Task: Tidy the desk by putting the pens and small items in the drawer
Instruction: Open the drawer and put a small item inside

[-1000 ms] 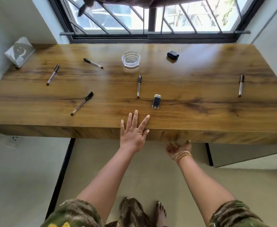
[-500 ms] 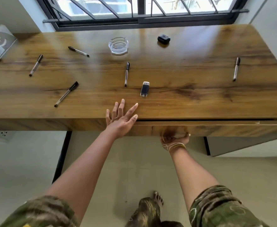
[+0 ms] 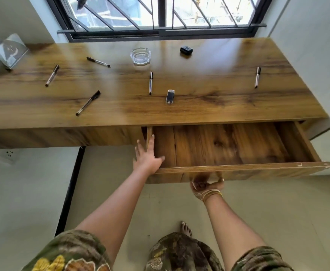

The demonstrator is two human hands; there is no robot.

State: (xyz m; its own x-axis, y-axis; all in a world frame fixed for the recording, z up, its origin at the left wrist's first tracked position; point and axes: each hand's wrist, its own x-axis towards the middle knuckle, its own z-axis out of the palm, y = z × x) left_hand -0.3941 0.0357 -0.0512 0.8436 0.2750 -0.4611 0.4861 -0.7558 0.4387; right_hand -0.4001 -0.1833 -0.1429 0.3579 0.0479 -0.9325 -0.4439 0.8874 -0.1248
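— Daylight through a barred window (image 3: 160,14) at the top of the frame falls on a long wooden desk (image 3: 209,79) that spans the picture. What lies on it?

— Five pens, well apart from one another. One pen at far left (image 3: 52,75), a second pen (image 3: 98,62) angled toward upper centre, a third pen (image 3: 88,102) lower left with its cap pointing up and right, a fourth pen (image 3: 150,82) upright near the middle, and a fifth pen (image 3: 257,77) alone at right. Just beside the middle one is a small lighter (image 3: 170,96). Behind them, near the window, stand a glass ashtray (image 3: 140,55) and a small black case (image 3: 186,49). A tissue box (image 3: 9,50) sits in the upper-left corner.

— And the drawer?

— Pulled well out below the desk's front edge at centre right, the drawer (image 3: 238,169) shows only its bare wooden floor.

— The hands?

— Left hand (image 3: 147,156), fingers straight and spread, rests against the drawer's left side wall at its front corner, holding nothing. Right hand (image 3: 206,183), a cord bracelet (image 3: 211,193) on its wrist, is below the drawer's front panel, fingers curled up under the lower edge and gripping it. A bare foot (image 3: 185,228) shows on the pale floor at bottom centre.
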